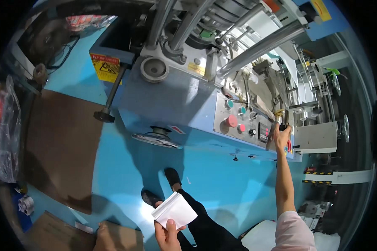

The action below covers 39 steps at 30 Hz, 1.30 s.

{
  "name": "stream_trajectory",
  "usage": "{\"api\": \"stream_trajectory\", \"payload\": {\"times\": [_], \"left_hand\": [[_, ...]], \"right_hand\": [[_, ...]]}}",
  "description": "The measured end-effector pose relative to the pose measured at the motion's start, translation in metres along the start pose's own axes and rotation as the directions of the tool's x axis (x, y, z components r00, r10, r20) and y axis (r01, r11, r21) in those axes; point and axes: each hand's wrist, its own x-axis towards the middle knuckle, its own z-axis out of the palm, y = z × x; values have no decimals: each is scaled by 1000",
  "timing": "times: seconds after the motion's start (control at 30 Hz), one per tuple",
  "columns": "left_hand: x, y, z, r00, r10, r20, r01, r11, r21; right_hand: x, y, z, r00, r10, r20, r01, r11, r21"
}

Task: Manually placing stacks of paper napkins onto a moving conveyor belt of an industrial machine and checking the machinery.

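Note:
In my left hand, low in the view, is a stack of white paper sheets or flat paper pieces, pinched between thumb and fingers. My right arm stretches forward to the right end of a blue machine. There my right hand closes around a small black knob, just below a brass-coloured fitting. Left of that hand lies the control panel, with green buttons, red buttons and a small lit display.
A handwheel and a rod with a black knob stick out from the machine. Thick steel columns rise from its top. A brown mat covers floor at left, with cardboard near it. A striped barrier post stands right.

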Motion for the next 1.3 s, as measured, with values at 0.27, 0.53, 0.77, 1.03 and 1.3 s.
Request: {"api": "stream_trajectory", "payload": {"times": [0.27,0.53,0.77,1.03,1.3], "left_hand": [[4,-17,-19,993,-87,81,93,993,-73],[10,-15,-12,996,-77,54,80,995,-65],[14,-9,-9,994,-89,66,93,994,-62],[15,-14,-11,994,-78,82,85,993,-86],[8,5,-3,996,-10,84,16,998,-64]], "right_hand": [[9,-2,-3,992,-123,-43,116,985,-129],[7,-7,-9,987,-162,12,163,983,-82],[8,3,-2,972,-226,-60,219,971,-95],[29,35,-4,854,158,496,-452,699,555],[25,22,5,961,149,233,-220,923,316]]}}
